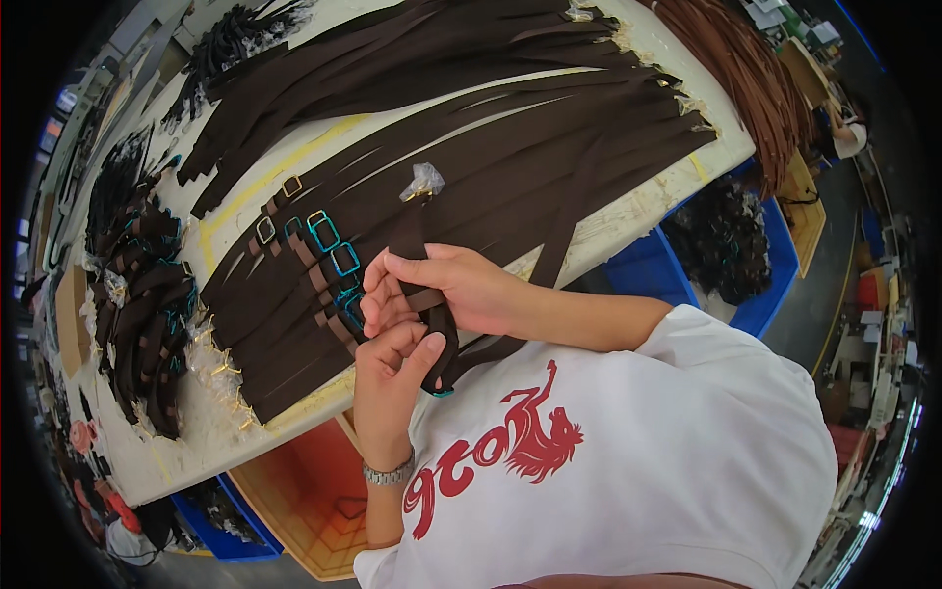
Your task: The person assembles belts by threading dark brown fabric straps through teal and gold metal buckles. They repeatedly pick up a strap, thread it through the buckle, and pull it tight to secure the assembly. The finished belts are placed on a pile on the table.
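Observation:
Between my hands is a dark brown strap (408,231), held in front of my chest over the table's near edge. My right hand (461,287) is closed on it, with the thumb lying along the strap. My left hand (394,368), below, pinches a folded part of the same strap. A lighter brown loop (425,299) crosses the strap between the hands. A teal-edged piece (442,393) shows at its lower end; its shape is partly hidden. The far end is wrapped in clear plastic (422,183) and rests over other straps.
Rows of dark straps (491,177) cover the pale table (294,417). Teal-covered buckles (323,232) lie left of my hands. A pile of buckled straps (147,314) sits farther left. Blue bins (653,267) and an orange-red crate (314,481) stand beside and below the table.

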Demonstrator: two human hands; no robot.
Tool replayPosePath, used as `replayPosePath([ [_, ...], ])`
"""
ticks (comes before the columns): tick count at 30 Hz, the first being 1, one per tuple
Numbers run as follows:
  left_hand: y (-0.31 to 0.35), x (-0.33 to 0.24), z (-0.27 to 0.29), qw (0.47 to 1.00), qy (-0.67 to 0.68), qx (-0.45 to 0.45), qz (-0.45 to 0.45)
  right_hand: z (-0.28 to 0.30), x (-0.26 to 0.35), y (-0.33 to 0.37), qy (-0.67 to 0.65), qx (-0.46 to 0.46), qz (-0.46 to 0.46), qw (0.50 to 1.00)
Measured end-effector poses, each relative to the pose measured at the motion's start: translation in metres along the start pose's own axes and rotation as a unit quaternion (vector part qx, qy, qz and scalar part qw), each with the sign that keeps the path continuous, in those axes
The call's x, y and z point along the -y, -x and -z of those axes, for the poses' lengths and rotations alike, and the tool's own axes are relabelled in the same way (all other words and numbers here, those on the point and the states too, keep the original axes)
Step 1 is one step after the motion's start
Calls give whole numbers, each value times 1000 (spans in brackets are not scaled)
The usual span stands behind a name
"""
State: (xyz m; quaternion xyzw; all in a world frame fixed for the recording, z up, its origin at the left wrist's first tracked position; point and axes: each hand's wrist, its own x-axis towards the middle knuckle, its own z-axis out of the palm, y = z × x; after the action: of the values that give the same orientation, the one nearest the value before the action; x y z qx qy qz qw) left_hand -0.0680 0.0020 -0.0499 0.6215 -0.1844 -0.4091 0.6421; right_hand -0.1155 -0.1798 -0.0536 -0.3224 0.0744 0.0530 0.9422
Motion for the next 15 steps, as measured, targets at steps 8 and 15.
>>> replayPosePath([
  [8,-8,-7,-27,988,23,-131,-81,-10,-12,12,93,-21,52,994],
  [15,-6,-5,-14,941,-245,-96,-210,1,-14,18,101,-10,33,994],
])
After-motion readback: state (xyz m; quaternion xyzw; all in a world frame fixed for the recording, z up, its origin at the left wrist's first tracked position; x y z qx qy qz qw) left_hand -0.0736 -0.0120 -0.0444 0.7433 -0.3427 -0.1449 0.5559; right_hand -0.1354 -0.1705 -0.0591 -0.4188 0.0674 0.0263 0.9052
